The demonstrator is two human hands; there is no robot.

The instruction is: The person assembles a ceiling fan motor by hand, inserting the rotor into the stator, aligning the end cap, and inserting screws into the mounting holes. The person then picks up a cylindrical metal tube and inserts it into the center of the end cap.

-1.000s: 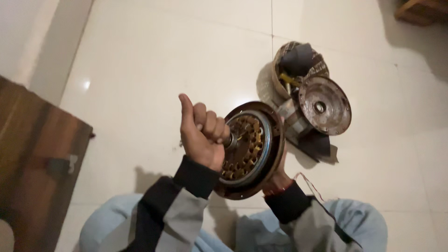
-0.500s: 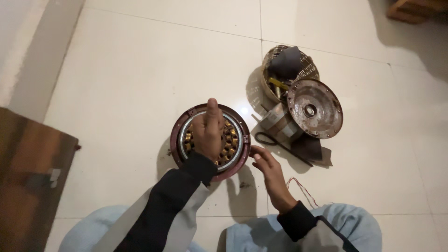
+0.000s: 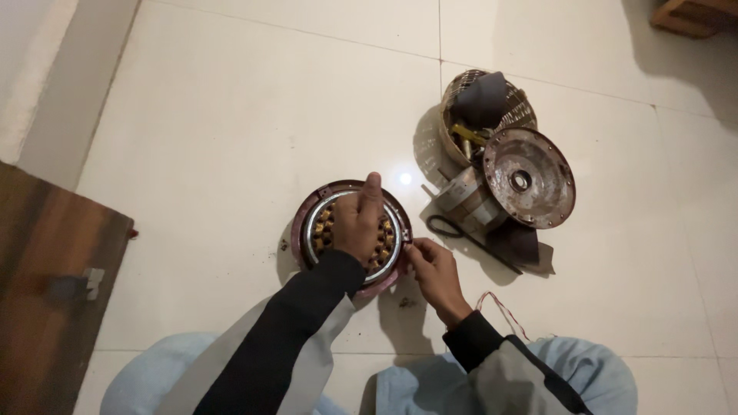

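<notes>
Left hand (image 3: 358, 223) lies flat, fingers extended, on a round maroon-rimmed copper-wound fan motor (image 3: 351, 236); right hand (image 3: 434, 270) pinches its rim.

You have two hands in view: your left hand (image 3: 357, 223) and your right hand (image 3: 434, 273). There is one round motor stator (image 3: 352, 234) with copper coils at about 7 o'clock from the centre. At 2 o'clock you see one woven basket (image 3: 480, 107), one rusty round cover (image 3: 529, 177) and one small cylindrical part (image 3: 469, 201). One pair of black scissors (image 3: 461, 234) lies there too. One wooden board (image 3: 54, 284) is at 8 o'clock.
</notes>
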